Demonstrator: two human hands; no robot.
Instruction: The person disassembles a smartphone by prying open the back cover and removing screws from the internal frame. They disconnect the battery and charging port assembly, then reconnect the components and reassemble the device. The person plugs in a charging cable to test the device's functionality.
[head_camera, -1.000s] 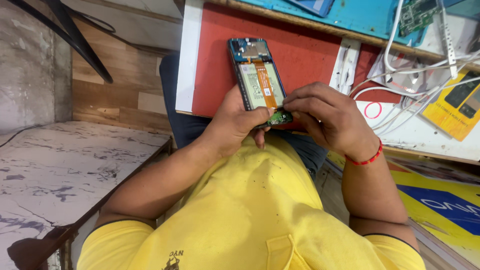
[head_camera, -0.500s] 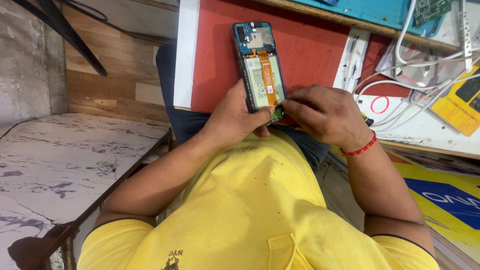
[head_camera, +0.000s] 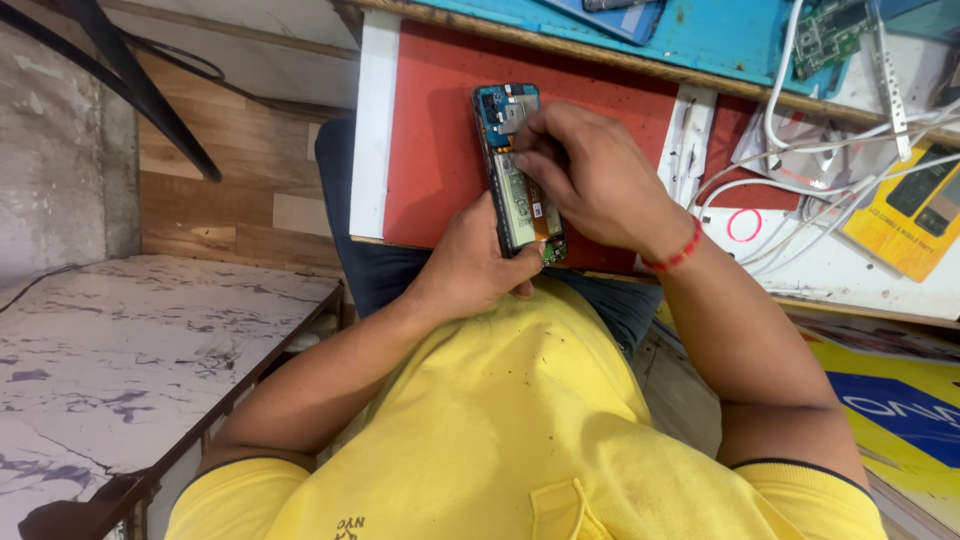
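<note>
Opened phone on the red mat at the worktop's near edge.
The left hand (head_camera: 478, 268) grips the lower end of the phone (head_camera: 517, 170); its back is off, showing battery, orange strip and blue top. The right hand (head_camera: 590, 175) pinches at its upper middle.

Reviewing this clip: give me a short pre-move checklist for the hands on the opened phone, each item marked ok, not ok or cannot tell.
1. Opened phone lies flat on the red mat: ok.
2. Left hand steadies the phone's lower end: ok.
3. Right hand rests over the phone's upper half, fingertips near the camera end: ok.
4. Tool held in the right hand: cannot tell, fingers hide it.
5. White cables lie apart from the phone: ok.
</note>
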